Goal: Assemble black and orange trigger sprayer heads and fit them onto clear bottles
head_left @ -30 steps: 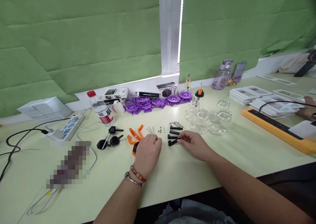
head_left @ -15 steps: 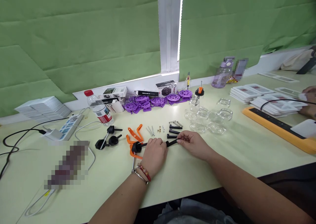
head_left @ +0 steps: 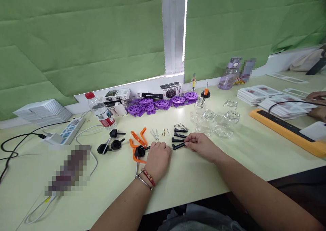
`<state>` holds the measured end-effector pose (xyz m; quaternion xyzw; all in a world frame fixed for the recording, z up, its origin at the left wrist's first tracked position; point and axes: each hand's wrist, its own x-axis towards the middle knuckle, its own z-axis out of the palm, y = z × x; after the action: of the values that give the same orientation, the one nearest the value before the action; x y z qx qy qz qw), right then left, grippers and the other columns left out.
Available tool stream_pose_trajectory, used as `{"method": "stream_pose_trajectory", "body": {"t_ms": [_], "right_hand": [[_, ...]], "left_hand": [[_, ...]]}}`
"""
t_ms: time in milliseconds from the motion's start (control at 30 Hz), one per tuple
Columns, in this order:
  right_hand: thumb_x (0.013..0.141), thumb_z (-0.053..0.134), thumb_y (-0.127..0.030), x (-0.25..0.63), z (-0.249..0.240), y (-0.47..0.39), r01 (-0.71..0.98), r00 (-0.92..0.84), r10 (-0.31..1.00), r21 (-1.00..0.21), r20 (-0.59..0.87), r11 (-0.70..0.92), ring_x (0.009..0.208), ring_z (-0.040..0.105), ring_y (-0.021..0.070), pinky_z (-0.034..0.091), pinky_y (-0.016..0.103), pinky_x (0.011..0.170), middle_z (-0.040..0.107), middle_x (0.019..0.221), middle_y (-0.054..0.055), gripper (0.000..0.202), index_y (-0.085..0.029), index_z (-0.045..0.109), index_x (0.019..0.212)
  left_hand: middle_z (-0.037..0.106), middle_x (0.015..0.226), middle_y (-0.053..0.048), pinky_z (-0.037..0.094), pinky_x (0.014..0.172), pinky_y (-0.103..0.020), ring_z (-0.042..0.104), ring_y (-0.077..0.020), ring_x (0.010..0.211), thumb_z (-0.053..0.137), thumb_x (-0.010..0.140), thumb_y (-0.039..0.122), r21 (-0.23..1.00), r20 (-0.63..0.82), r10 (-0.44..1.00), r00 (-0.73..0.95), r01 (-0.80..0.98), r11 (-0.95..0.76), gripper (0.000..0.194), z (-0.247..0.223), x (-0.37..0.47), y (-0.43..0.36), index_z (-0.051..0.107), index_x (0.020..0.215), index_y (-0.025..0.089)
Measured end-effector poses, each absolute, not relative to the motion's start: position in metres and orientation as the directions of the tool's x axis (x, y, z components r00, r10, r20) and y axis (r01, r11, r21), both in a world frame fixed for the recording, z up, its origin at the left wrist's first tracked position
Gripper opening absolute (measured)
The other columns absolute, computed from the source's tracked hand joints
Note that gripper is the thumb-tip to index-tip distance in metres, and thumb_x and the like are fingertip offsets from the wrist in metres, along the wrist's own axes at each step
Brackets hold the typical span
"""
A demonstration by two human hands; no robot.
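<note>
My right hand (head_left: 200,146) pinches the end of a small black part (head_left: 178,146), nearest in a column of several black parts (head_left: 179,135) on the table. Beside it, my left hand (head_left: 159,158) rests palm down with curled fingers; what they hold is hidden. A black piece with a metal rod (head_left: 140,151) shows at its left, over orange clips (head_left: 139,137). Springs (head_left: 181,126), metal pins (head_left: 154,134) and small brass bits (head_left: 163,132) lie beyond the hands. More black round pieces (head_left: 116,144) are further left.
Purple parts (head_left: 162,104) and boxes line the wall. Clear jars (head_left: 209,117) stand right of centre. A bottle with a red cap (head_left: 102,112), a power strip (head_left: 73,131) and cables are at left. An orange-edged bar (head_left: 285,132), white stacks (head_left: 277,102) and another person's hand are at right.
The black part at my right hand has come slightly away from my left hand and lies closer to the other black parts.
</note>
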<state>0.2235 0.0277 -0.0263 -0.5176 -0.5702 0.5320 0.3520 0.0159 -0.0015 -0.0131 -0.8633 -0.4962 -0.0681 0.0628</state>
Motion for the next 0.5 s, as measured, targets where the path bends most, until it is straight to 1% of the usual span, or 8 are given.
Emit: {"method": "stream_pose_trajectory", "body": {"t_ms": [100,267,367,500], "right_hand": [[0.07,0.064,-0.029,0.2266,-0.0242,0.028,0.225,-0.188,0.967,-0.966,-0.17,-0.126,0.052,0.045,0.008,0.034,0.021,0.05,0.061,0.065,0.0,0.016,-0.015,0.06,0.076],[0.07,0.062,-0.032,0.2287,-0.0254,0.0287,0.259,-0.158,0.973,-0.958,-0.165,-0.121,0.053,0.05,0.0103,0.037,0.022,0.05,0.064,0.067,0.002,0.017,-0.016,0.061,0.077],[0.07,0.062,-0.034,0.2287,-0.0294,0.0297,0.331,-0.149,0.98,-0.94,-0.133,-0.077,0.059,0.054,0.0134,0.041,0.025,0.054,0.062,0.066,0.001,0.018,-0.017,0.063,0.077],[0.073,0.059,-0.036,0.2267,-0.033,0.0294,0.456,-0.171,0.983,-0.89,-0.07,0.016,0.061,0.054,0.0145,0.041,0.026,0.055,0.06,0.067,0.001,0.018,-0.018,0.064,0.077]], "left_hand": [[0.056,0.074,-0.005,0.034,0.074,-0.035,0.051,-0.0188,0.075,0.044,0.089,0.019,-0.068,0.2,0.844,0.497,0.866,-0.494,0.022,-0.0151,0.013,-0.0017,0.059,0.073,0.016],[0.056,0.072,-0.006,0.034,0.074,-0.036,0.051,-0.0194,0.073,0.044,0.088,0.016,-0.104,0.212,0.833,0.511,0.859,-0.501,0.022,-0.0156,0.0105,-0.0025,0.058,0.072,0.015],[0.057,0.072,-0.006,0.034,0.074,-0.037,0.051,-0.0197,0.072,0.045,0.087,0.015,-0.112,0.204,0.836,0.51,0.86,-0.498,0.021,-0.0151,0.0097,-0.0029,0.059,0.071,0.015],[0.058,0.072,-0.006,0.034,0.076,-0.037,0.052,-0.0195,0.071,0.045,0.086,0.013,-0.127,0.191,0.841,0.506,0.862,-0.49,0.02,-0.0129,0.0091,-0.0033,0.059,0.072,0.015]]}}
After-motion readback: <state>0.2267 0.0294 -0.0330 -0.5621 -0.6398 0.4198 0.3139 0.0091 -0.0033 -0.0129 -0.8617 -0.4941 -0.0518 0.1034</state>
